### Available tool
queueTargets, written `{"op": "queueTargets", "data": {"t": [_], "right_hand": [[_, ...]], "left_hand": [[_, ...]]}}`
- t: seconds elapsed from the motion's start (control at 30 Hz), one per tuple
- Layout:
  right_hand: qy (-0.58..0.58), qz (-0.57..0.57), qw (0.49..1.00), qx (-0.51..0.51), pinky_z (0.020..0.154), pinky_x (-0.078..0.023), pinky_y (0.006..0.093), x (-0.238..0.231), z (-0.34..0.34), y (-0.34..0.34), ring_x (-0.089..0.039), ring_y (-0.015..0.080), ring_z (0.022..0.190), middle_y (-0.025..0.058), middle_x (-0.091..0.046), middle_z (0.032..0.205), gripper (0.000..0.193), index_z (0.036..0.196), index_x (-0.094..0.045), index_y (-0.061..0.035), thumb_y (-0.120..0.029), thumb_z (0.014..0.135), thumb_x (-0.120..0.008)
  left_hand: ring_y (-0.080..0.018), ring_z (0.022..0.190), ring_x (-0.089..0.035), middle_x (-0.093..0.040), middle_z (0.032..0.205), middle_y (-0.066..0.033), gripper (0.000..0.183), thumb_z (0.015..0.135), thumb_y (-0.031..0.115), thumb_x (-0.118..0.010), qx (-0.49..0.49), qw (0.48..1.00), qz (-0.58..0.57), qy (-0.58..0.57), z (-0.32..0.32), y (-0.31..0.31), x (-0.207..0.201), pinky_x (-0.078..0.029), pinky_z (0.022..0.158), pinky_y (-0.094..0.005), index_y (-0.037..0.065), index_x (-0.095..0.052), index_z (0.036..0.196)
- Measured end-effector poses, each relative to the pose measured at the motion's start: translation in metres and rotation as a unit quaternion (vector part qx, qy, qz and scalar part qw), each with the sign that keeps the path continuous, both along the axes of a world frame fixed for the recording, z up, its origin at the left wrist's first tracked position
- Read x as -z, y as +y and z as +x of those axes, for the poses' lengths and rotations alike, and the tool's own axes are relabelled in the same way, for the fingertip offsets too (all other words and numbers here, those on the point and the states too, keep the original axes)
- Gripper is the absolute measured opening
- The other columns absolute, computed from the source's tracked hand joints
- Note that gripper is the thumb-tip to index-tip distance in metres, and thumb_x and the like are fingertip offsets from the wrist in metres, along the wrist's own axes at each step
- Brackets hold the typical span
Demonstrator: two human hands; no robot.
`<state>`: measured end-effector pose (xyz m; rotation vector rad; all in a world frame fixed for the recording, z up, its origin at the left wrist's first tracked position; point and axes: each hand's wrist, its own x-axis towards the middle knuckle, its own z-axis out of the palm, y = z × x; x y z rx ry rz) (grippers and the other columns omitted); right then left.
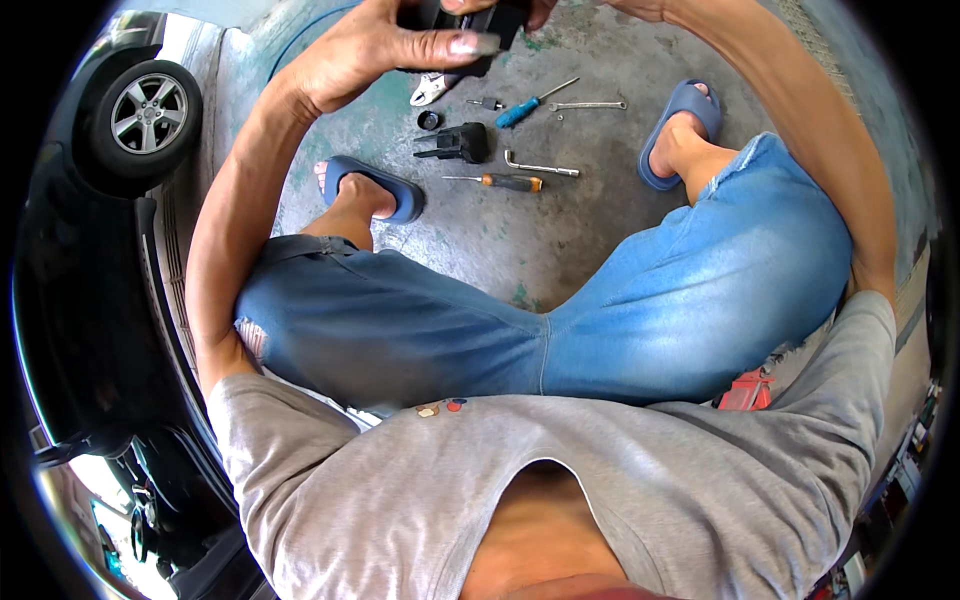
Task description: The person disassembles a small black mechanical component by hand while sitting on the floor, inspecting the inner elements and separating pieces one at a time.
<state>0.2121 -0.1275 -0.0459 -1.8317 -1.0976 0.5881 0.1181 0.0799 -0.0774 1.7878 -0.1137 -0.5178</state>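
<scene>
At the top edge my left hand (365,50) is closed round a black blocky part (510,25), its thumb laid across the near side. My right hand (640,8) is mostly cut off by the upper edge; a fingertip shows at the part's right side, but its grip is hidden. On the floor below lie a black plastic piece with prongs (460,143), a small black ring (428,120), a blue-handled screwdriver (518,112), a combination wrench (588,106), an L-shaped socket wrench (540,168) and an orange-and-black screwdriver (510,182).
Silvery pliers (430,92) lie partly under the held part, near a small dark piece (490,103) and a nut (560,117). My feet in blue slides (405,195) flank the tools. A black car (90,290) stands at left; a red object (747,392) lies behind my right leg.
</scene>
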Motion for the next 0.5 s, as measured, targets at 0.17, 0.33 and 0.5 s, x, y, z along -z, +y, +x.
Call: {"op": "queueTargets", "data": {"t": [0.17, 0.33, 0.5], "right_hand": [[0.047, 0.099, 0.994, -0.020, 0.065, -0.055, 0.0280, 0.009, 0.004, 0.015, -0.066, 0.0132, 0.071, 0.0072, -0.072, 0.080, 0.026, 0.092, -0.073, 0.0064, -0.017, 0.085, -0.081], [-0.026, 0.148, 0.989, 0.000, 0.069, -0.056, 0.0291, -0.008, -0.001, 0.009, -0.067, 0.0144, 0.082, 0.0103, -0.073, 0.093, 0.042, 0.116, -0.066, 0.0060, -0.026, 0.091, -0.077], [-0.087, 0.084, 0.991, 0.050, 0.071, -0.056, 0.0316, -0.034, -0.016, 0.003, -0.069, 0.0175, 0.081, 0.0145, -0.075, 0.096, 0.039, 0.112, -0.070, 0.0056, -0.027, 0.091, -0.076]], "left_hand": [[-0.0084, 0.092, -0.063, -0.069, 0.104, 0.0008, 0.046, 0.085, 0.017, -0.084, -0.055, 0.993, 0.059, -0.081, -0.010, -0.001, -0.027, -0.052, 0.082, -0.0237, 0.002, -0.063, 0.124], [-0.0099, 0.086, -0.064, -0.069, 0.097, 0.0001, 0.039, 0.084, 0.018, -0.084, -0.129, 0.981, 0.083, -0.120, -0.035, -0.004, -0.042, -0.054, 0.077, -0.0260, 0.003, -0.068, 0.116], [-0.0128, 0.081, -0.067, -0.069, 0.091, -0.0012, 0.037, 0.085, 0.026, -0.084, -0.269, 0.952, 0.042, -0.141, -0.055, 0.000, -0.047, -0.056, 0.076, -0.0290, 0.006, -0.068, 0.112]]}}
